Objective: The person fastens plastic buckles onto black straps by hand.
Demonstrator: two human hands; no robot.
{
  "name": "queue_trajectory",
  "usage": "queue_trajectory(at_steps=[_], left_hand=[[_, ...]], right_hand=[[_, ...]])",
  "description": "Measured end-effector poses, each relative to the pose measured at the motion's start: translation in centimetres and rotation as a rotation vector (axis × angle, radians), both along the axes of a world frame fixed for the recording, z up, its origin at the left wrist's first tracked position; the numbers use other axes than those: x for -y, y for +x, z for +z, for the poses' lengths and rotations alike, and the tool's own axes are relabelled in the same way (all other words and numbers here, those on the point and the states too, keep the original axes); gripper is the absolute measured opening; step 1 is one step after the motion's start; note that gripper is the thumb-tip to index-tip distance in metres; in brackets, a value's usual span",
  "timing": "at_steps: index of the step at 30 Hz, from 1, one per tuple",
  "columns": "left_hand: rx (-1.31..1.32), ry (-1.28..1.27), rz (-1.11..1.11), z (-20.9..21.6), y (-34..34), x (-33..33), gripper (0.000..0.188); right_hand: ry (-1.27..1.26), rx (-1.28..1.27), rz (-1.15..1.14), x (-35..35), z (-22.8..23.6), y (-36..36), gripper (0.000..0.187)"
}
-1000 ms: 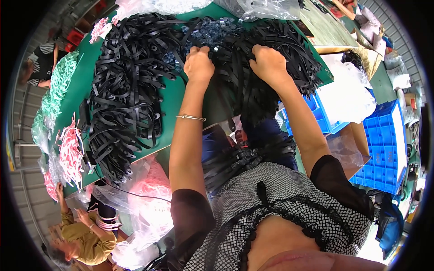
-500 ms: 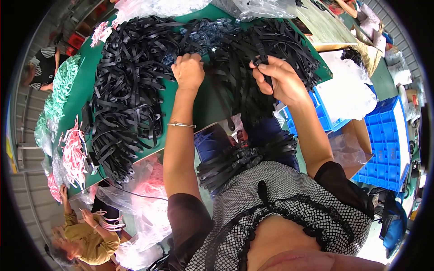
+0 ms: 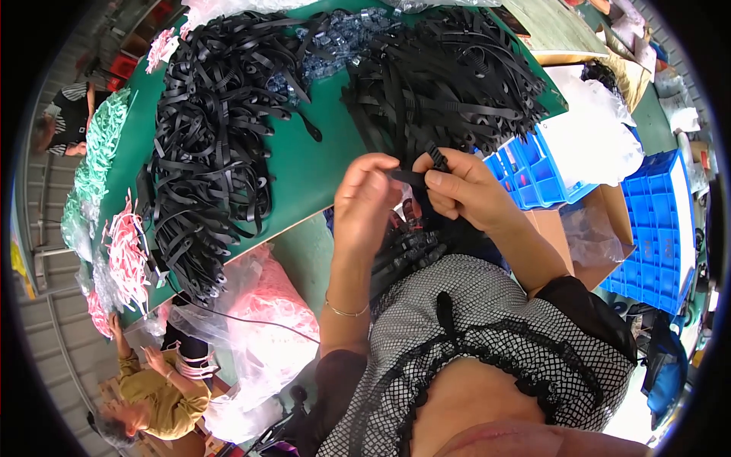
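Note:
Near the table's front edge, my right hand [image 3: 468, 190] pinches a black strap [image 3: 410, 178] beside its ridged black buckle [image 3: 437, 158]. Opposite it, the fingers of my left hand [image 3: 364, 199] close on the strap's other end; the left fingertips are partly blurred. A big heap of black straps [image 3: 213, 145] covers the table's left side, and a second black strap pile [image 3: 464, 76] lies beyond my right hand. Small translucent bluish plastic pieces [image 3: 343, 42] are heaped between the piles. More black straps [image 3: 407, 247] rest on my lap, partly hidden by my hands.
The green tabletop [image 3: 304, 171] shows between the piles. Pink straps [image 3: 127, 251] and green straps [image 3: 106, 137] lie at the far left. Blue crates [image 3: 647, 228] and an open cardboard box [image 3: 548, 236] stand on the right. A co-worker [image 3: 164, 400] sits lower left.
My left hand has come back from the small plastic pieces to the strap in my right hand. The right hand has moved down, nearer my body.

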State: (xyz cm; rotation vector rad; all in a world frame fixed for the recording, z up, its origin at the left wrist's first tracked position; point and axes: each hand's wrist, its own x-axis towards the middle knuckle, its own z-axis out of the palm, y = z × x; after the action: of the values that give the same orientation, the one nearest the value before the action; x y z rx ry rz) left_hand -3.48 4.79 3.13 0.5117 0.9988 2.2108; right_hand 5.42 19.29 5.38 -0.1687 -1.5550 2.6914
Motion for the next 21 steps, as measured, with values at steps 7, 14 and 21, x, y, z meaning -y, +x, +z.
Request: queue_trajectory(at_steps=[7, 14, 21], left_hand=[[-0.034, -0.159, -0.043, -0.2, 2.1, 1.1, 0.026], [0.17, -0.08, 0.081, -0.6, 3.5, 0.8, 0.027], [0.176, -0.143, 0.171, -1.1, 3.4, 1.3, 0.022]], right_hand=[[-0.037, 0.08, 0.024, 1.4, -1.3, 0.2, 0.013], [0.04, 0.133, 0.07, 1.5, -1.8, 0.5, 0.012], [0.016, 0.184, 0.11, 1.6, -2.1, 0.3, 0.01]])
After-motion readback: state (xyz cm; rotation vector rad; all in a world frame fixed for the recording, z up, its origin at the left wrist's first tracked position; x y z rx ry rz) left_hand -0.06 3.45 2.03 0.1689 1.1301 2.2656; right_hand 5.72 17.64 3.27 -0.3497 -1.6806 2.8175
